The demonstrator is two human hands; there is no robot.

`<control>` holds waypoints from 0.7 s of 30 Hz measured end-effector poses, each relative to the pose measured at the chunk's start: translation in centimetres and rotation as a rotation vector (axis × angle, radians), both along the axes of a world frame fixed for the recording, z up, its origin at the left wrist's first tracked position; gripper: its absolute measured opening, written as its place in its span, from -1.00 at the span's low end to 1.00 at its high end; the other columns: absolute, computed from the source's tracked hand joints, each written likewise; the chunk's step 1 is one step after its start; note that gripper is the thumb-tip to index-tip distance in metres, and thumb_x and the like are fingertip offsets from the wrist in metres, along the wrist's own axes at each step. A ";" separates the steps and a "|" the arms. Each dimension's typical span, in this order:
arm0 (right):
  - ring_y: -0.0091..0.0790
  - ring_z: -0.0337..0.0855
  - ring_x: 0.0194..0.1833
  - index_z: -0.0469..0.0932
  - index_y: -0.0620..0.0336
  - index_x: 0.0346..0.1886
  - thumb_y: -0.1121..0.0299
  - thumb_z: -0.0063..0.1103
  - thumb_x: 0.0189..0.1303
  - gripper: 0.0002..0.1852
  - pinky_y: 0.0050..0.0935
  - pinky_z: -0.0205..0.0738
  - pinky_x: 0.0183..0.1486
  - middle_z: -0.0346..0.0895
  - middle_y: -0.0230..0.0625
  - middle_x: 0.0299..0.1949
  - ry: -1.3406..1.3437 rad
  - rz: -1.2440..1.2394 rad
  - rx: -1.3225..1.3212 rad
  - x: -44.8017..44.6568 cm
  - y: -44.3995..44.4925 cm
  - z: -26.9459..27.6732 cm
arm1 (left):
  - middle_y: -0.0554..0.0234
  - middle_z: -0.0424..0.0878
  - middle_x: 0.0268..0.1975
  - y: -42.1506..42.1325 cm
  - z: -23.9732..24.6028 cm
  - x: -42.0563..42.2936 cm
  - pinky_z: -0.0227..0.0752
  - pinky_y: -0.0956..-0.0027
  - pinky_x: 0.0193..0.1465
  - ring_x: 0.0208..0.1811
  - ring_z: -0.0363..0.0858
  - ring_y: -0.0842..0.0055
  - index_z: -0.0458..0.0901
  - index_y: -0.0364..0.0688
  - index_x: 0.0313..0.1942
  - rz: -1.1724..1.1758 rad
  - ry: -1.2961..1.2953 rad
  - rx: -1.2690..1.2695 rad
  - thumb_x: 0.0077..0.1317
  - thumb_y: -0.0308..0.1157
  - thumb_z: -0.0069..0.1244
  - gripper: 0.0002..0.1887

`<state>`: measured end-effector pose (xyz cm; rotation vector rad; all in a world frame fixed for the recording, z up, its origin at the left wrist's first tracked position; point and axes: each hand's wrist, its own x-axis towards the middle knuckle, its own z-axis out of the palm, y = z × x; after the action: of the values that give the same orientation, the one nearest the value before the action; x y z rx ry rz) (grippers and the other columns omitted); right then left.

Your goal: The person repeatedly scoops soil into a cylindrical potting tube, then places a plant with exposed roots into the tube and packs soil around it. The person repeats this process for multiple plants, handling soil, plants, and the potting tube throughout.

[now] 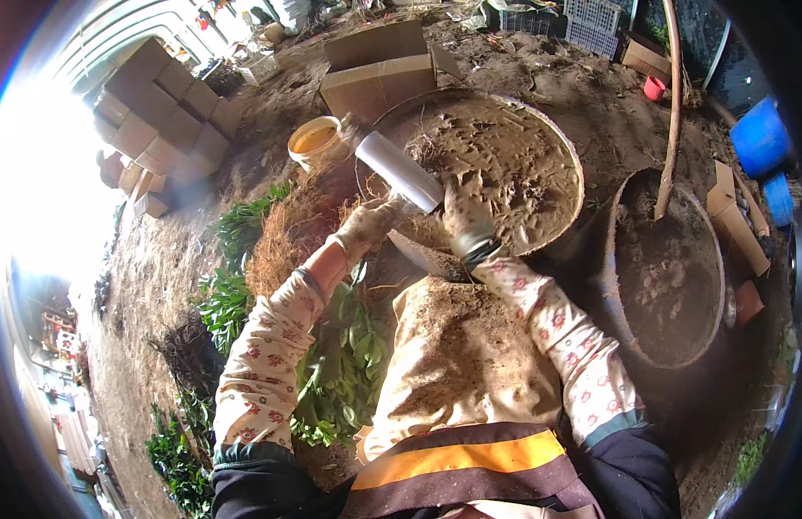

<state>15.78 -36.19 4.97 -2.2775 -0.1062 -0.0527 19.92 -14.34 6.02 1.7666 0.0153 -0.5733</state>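
My left hand (373,222), in a muddy glove, is at the lower left side of a roll of clear plastic film (401,170). My right hand (464,211), muddy too, is by the roll's lower right end; its fingers are blurred and partly hidden. The roll lies slantwise over the near left rim of a wide round tub of brown mud (492,162) with bits of root in it. Left of the tub are brown bare roots (274,250) of leafy green plants (342,363). Behind the roll stands a bucket of yellowish liquid (313,139).
An open cardboard box (381,78) stands beyond the tub. At right, a second tub (667,279) holds a wooden pole (673,110). Stacked cardboard boxes (161,117) are at upper left, plastic crates (592,29) at the top and blue containers (761,139) at far right.
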 end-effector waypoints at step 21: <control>-0.35 0.61 -0.56 0.65 0.20 -0.08 0.16 0.07 0.46 -0.69 -0.41 0.65 -0.51 0.68 -0.29 -0.41 -0.765 0.787 -0.692 3.3 -9.9 1.6 | 0.33 0.69 -0.34 0.6 6.3 6.0 0.52 0.37 -0.28 -0.36 0.66 0.49 0.66 -0.25 -0.07 -0.135 -0.548 0.128 0.39 -0.31 0.08 -0.78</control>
<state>19.08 -46.13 6.60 -2.5685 -1.6057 -0.5336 25.94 -13.74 12.31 2.0101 -0.4584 -0.1691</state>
